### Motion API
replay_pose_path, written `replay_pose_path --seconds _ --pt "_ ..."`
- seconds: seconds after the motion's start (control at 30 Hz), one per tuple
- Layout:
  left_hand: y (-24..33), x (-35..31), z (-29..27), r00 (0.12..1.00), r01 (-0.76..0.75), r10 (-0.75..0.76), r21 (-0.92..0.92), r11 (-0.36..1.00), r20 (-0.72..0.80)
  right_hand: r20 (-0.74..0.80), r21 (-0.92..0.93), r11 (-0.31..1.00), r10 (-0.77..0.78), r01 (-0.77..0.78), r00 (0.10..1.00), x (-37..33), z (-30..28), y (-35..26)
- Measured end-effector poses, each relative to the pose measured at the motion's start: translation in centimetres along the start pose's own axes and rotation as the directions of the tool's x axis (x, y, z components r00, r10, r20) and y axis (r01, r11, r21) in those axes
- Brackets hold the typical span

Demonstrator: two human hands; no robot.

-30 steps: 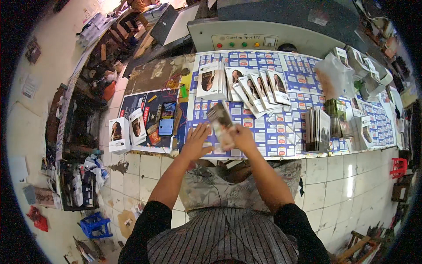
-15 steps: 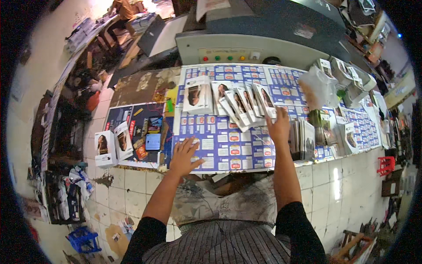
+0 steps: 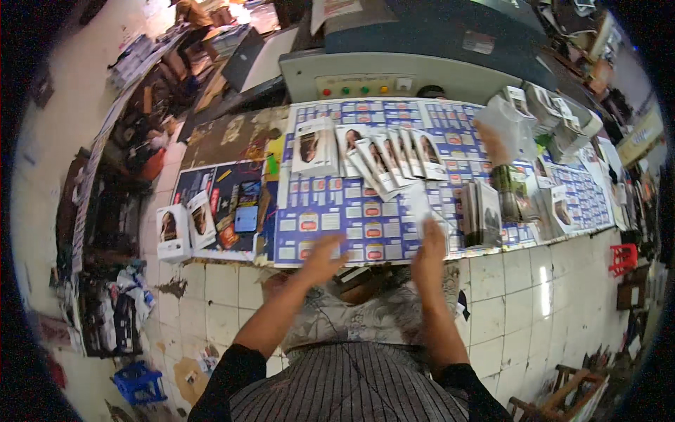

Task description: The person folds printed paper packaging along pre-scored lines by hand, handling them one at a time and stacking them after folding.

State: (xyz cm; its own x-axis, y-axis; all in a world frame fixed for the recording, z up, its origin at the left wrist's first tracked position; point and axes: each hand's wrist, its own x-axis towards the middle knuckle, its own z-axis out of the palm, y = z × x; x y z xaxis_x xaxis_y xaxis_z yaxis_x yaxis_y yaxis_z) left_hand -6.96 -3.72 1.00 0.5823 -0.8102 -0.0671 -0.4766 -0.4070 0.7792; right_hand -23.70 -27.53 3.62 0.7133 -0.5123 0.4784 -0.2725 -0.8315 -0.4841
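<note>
My right hand (image 3: 430,254) is near the table's front edge, its fingers closed on a flat white packet (image 3: 419,204), which is blurred and seen almost edge-on. Left of it, my left hand (image 3: 321,260) hovers over the front edge, smeared by motion, with fingers stretched out and nothing in them. Beyond both hands lies a fanned row of flat white packets (image 3: 399,156), each with a picture of a long-haired head. At the row's left end sits a thicker stack of the same packets (image 3: 314,148). Printed blue-and-white sheets (image 3: 330,211) cover the table.
To the right, more packets (image 3: 485,214) stand upright beside a green-brown bundle (image 3: 511,193) and a clear plastic bag (image 3: 512,126). On the left are a phone (image 3: 246,218) and two packet stacks (image 3: 171,233). A grey machine panel with coloured buttons (image 3: 351,76) borders the back.
My right hand has drawn back from the fanned row toward me, now with a white packet. My left hand has lifted off the sheets and swung slightly right and nearer.
</note>
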Motion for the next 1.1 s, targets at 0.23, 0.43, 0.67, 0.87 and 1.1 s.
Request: replay_pose_path --seconds 0.23,0.43,0.67,0.87,1.1 --pt "2.7 -1.5 3.1 0.806 0.318 -0.588 -0.885 0.339 0.064 0.346 0.369 0.915 -0.3 0.165 0.889 -3.6 6.3 -8.7" --pt "-1.3 -2.8 2.6 0.881 0.225 -0.471 -0.919 0.323 0.05 0.537 0.35 0.909 0.003 -0.226 0.844 -1.3 5.1 -7.7" --pt "0.6 -1.2 1.9 0.905 0.209 -0.423 -0.899 0.384 0.03 0.132 0.146 0.975 -0.185 0.166 0.974 -2.0 6.7 -7.7" --pt "-1.0 0.7 0.8 0.908 0.293 -0.409 -0.832 0.471 0.088 0.207 0.345 0.929 0.06 -0.131 0.977 1.0 5.7 -8.6" --pt "-1.2 3.3 -0.6 0.917 0.252 -0.371 -0.512 0.821 -0.145 0.611 0.471 0.699 0.182 -0.539 0.77 3.7 9.6 -4.4"
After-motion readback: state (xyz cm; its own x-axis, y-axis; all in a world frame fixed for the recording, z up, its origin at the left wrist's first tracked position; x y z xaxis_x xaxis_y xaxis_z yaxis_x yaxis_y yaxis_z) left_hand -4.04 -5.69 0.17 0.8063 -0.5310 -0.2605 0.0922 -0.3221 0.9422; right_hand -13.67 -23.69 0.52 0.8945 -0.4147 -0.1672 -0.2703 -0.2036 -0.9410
